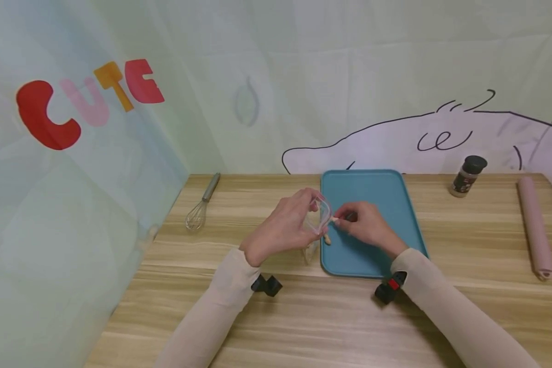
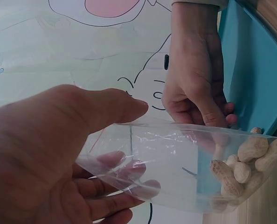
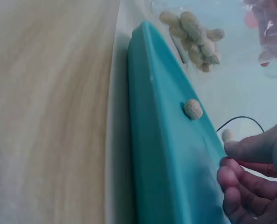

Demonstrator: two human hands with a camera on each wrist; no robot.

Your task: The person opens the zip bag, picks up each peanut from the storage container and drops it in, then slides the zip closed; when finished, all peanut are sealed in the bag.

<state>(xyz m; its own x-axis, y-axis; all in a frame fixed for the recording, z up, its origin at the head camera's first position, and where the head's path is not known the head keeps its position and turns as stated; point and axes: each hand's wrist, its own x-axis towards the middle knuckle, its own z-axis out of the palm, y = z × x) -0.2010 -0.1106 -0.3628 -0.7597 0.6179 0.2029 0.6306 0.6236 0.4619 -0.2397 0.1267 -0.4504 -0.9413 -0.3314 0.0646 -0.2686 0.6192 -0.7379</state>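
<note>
My left hand [image 1: 287, 222] holds a clear plastic bag [image 2: 171, 140] by its top, thumb and fingers keeping the mouth spread. Several unshelled peanuts [image 2: 241, 172] lie bunched in the bottom of the bag, at the tray's left edge. Over the blue tray [image 1: 372, 189], my right hand [image 1: 368, 225] pinches a single peanut [image 3: 227, 135] between thumb and fingertips, close beside the bag's mouth. Another loose peanut [image 1: 327, 239] lies on the tray near its left rim, below the hands in the head view.
A whisk [image 1: 202, 204] lies at the far left of the wooden table. Behind the tray to the right stands a black-capped seasoning jar [image 1: 466, 176]. A rolled pink mat [image 1: 535, 230] lies along the right side. A printed cloth hangs behind the table.
</note>
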